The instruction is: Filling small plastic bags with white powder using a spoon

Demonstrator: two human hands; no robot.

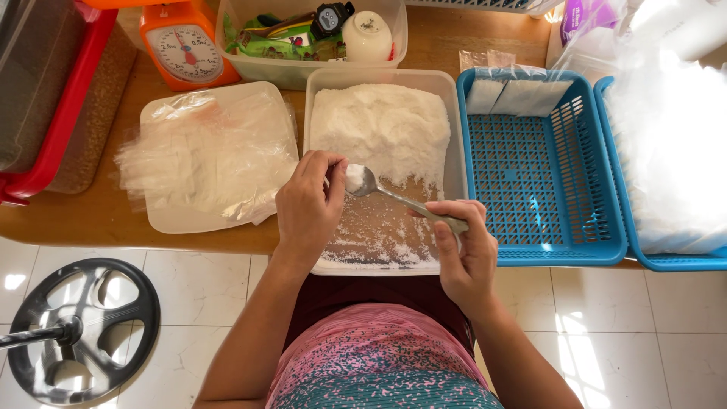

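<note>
Your metal spoon (394,194) lies over the near half of the clear rectangular tub (451,121), its bowl loaded with white powder and pointing up and to your left, its handle running down and to your right. That long axis is a diagonal, from your left hand (309,204) at the bowl end to your right hand (463,254) at the handle end. Your right hand's grip is closed on the handle tip, thumb and fingers pinching it. Your left hand sits curled right at the bowl, fingers pressed together at the spoon's rim; whether they pinch a small bag there is hidden by the hand, so you cannot tell. The left hand is the nearer one to the load; the right is nearer the blue basket (542,257). In the tub, the white powder (382,125) is heaped in the far half, and the near half is scraped down to scattered grains. The tub stands on the wooden counter (98,216) at its near edge. To its left, touching or just beside it, a white tray carries a loose stack of clear plastic bags (204,155). To its right the blue basket holds two filled packets (511,95) at its far end. Beyond the tray stands an orange dial scale (185,47).
</note>
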